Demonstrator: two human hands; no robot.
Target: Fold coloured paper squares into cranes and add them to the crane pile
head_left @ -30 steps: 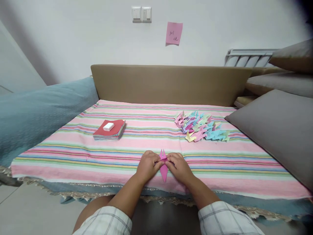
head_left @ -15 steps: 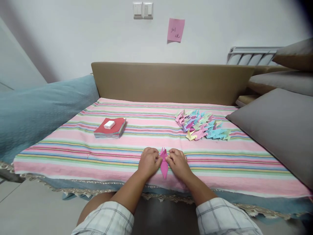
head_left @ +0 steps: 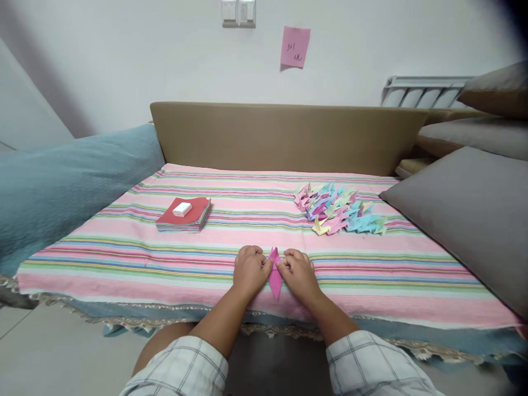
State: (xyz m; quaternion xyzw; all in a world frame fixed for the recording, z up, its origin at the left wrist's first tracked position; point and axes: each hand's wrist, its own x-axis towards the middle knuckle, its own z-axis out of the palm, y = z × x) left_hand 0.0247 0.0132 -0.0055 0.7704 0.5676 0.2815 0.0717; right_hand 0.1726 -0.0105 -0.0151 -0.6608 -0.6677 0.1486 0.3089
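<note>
A magenta folded paper piece [head_left: 275, 276], long and pointed at both ends, lies on the striped cloth [head_left: 371, 264] near its front edge. My left hand [head_left: 249, 269] pinches its left side with curled fingers. My right hand [head_left: 297, 271] pinches its right side the same way. Both hands rest on the cloth, knuckles up, almost touching each other over the paper.
A stack of coloured paper squares [head_left: 185, 215] with a white block [head_left: 182, 209] on top sits at mid left. A heap of folded paper cranes [head_left: 337, 209] lies at back right. Grey cushions [head_left: 466, 209] border the right, a blue blanket [head_left: 61, 187] the left, a tan backrest [head_left: 284, 135] behind.
Both hands stay pinched on the magenta paper, shifting slightly up in the view as the camera tilts. The paper's folded shape looks much the same.
</note>
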